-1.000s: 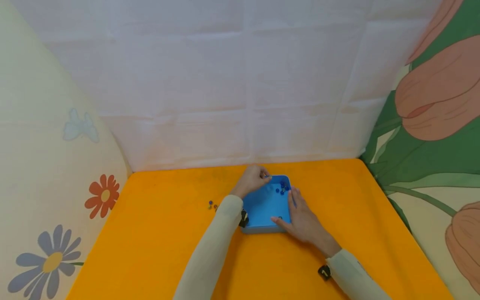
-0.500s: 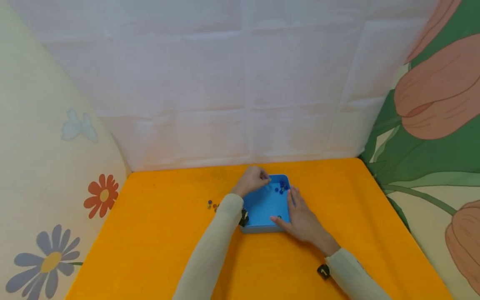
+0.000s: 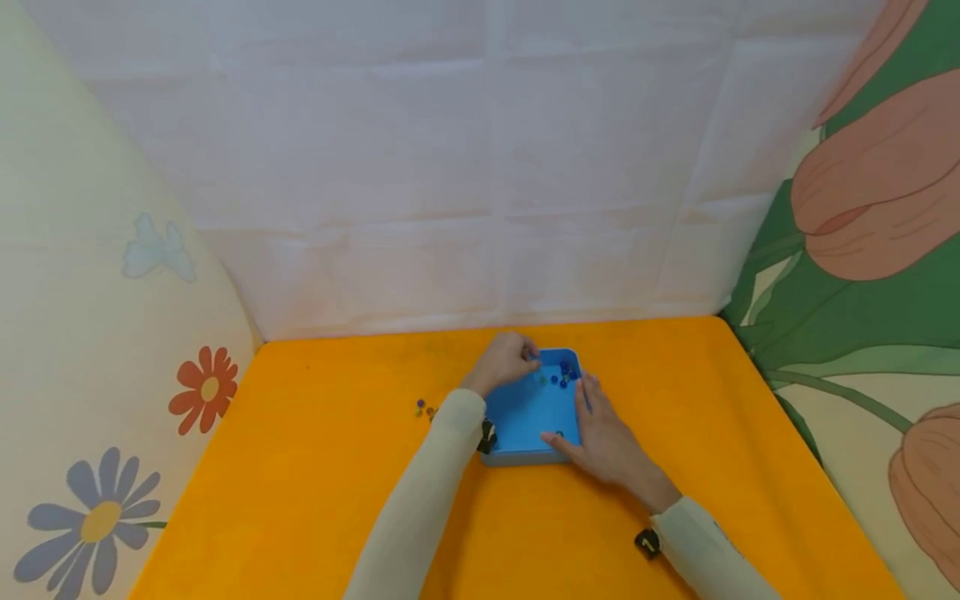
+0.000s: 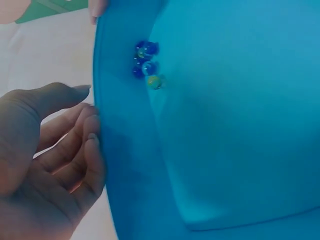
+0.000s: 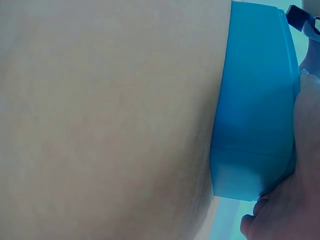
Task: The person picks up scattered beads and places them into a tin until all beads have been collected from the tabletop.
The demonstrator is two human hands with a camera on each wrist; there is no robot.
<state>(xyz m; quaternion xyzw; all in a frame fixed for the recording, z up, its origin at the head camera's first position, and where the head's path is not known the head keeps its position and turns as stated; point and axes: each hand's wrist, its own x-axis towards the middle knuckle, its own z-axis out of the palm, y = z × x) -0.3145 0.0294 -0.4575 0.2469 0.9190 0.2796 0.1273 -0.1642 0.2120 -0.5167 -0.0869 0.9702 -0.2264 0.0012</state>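
Note:
A blue box (image 3: 525, 412) stands on the table, holding several glass marbles (image 3: 564, 376), mostly blue, clustered in its far right corner. Beside that cluster lies a yellow-green marble (image 4: 154, 82). My left hand (image 3: 504, 364) is at the far left rim; the left wrist view shows its thumb and bent fingers (image 4: 93, 160) apart with nothing between them. Extended along the right rim, my right hand (image 3: 611, 442) rests on the box, its thumb reaching over the near right corner. One small marble (image 3: 559, 434) shows by that thumb. The right wrist view has the box's outer wall (image 5: 255, 100).
Several loose marbles (image 3: 421, 407) lie on the orange tablecloth (image 3: 322, 467) left of the box, some partly hidden by the left sleeve (image 3: 423, 492). A white cloth (image 3: 450, 183) hangs behind the table. Flower-printed sheets (image 3: 862, 350) flank both sides.
A yellow-green marble now shows on the box floor below my left fingertips, which have let it go. Both hands have otherwise stayed in place.

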